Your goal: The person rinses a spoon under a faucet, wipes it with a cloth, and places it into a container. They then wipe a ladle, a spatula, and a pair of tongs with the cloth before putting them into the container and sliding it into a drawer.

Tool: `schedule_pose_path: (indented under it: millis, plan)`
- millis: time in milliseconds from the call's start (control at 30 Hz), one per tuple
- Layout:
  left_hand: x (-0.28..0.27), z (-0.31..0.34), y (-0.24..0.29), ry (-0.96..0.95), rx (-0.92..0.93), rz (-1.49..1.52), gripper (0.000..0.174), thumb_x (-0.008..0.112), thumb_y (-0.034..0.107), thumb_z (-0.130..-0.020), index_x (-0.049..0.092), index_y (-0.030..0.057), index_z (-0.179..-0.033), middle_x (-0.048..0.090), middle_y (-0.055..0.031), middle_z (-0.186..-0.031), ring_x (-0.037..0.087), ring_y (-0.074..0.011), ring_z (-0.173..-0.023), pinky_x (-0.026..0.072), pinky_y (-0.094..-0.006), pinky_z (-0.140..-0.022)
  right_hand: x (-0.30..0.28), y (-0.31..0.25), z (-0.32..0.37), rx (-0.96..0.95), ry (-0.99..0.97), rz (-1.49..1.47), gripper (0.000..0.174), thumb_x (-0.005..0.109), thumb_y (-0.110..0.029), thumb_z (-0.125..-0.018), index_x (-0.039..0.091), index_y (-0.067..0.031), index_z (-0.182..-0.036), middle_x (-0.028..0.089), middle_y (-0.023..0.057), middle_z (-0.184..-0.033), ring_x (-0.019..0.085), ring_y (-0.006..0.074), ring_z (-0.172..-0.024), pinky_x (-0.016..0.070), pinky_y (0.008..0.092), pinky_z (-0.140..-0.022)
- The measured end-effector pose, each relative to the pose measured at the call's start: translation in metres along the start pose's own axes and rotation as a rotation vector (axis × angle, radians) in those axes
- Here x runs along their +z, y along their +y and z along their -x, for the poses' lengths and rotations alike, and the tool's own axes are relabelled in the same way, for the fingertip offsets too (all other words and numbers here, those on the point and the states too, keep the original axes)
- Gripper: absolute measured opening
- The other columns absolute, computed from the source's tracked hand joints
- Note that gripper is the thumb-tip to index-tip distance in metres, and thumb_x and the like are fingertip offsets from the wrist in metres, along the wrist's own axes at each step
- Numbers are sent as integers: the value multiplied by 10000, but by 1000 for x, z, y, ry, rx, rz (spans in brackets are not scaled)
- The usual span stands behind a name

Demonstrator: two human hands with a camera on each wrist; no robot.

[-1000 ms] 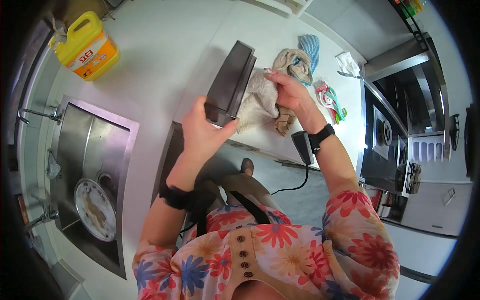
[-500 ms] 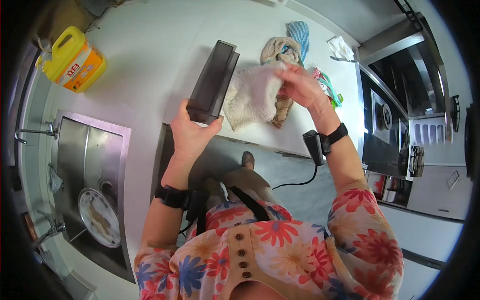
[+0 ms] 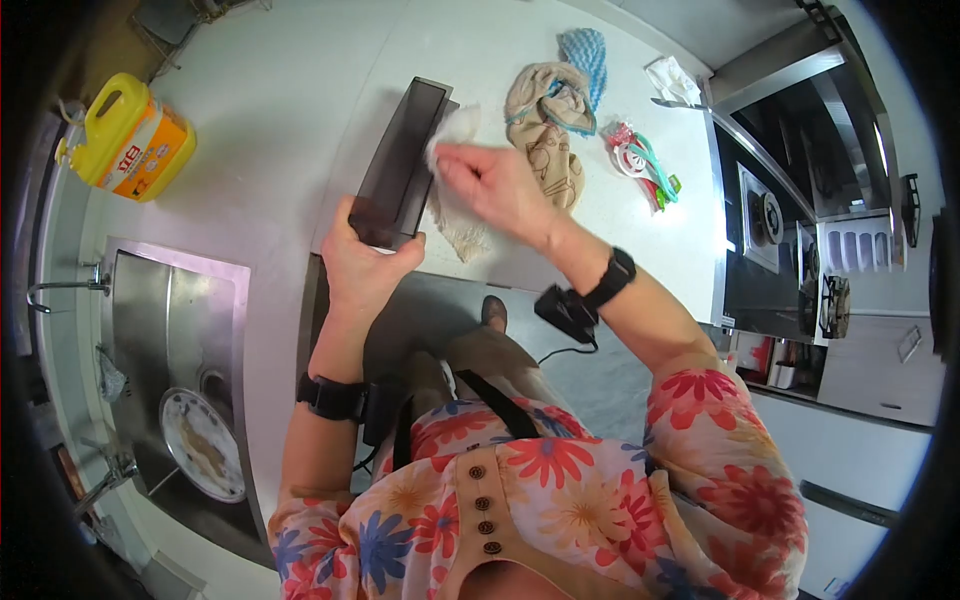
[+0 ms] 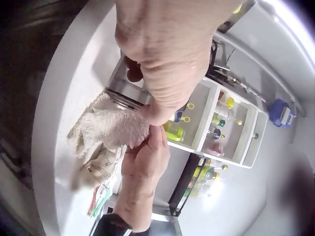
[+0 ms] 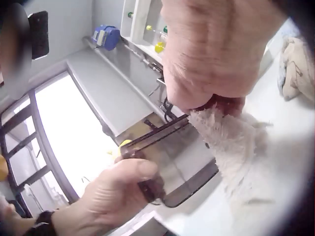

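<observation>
A dark translucent long box (image 3: 400,160) is tilted over the white counter, its near end gripped by the left hand (image 3: 365,265) between thumb and fingers. The right hand (image 3: 505,195) pinches a fluffy white cloth (image 3: 460,220) against the box's right side; the cloth hangs down toward the counter edge. In the right wrist view the cloth (image 5: 231,147) trails from the curled right fingers, and the left hand (image 5: 115,189) holds the box (image 5: 179,162) by its end. The left wrist view has the cloth (image 4: 115,125) beside the box's edge, both hands close together.
Beige patterned cloth (image 3: 550,165) and a blue checked cloth (image 3: 584,65) lie right of the hands, near a red, white and green item (image 3: 640,160). A yellow jug (image 3: 140,140) stands far left, above a sink (image 3: 160,320) holding a round lid (image 3: 203,440). The stove (image 3: 768,215) is at right.
The right hand has moved left with the white cloth, up to the box, uncovering more of the beige cloth. In the head view, the left hand and box have shifted slightly left.
</observation>
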State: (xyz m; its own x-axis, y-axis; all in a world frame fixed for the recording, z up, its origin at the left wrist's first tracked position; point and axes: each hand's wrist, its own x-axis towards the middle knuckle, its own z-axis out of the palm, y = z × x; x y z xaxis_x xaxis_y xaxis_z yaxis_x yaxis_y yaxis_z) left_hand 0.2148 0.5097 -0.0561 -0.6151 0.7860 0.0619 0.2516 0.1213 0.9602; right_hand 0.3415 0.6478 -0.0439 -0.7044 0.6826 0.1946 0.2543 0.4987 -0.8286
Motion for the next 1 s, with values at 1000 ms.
schedule_pose_path:
  millis: [1000]
  plan:
    - [-9, -9, -5, 18, 7, -27, 389, 745, 127, -545, 516, -2, -832, 580, -75, -759, 562, -159, -692, 455, -282, -660, 2, 68, -96, 45, 73, 354, 232, 567, -270, -785, 648, -53, -781, 612, 136, -673, 613, 302, -667, 488, 374, -602]
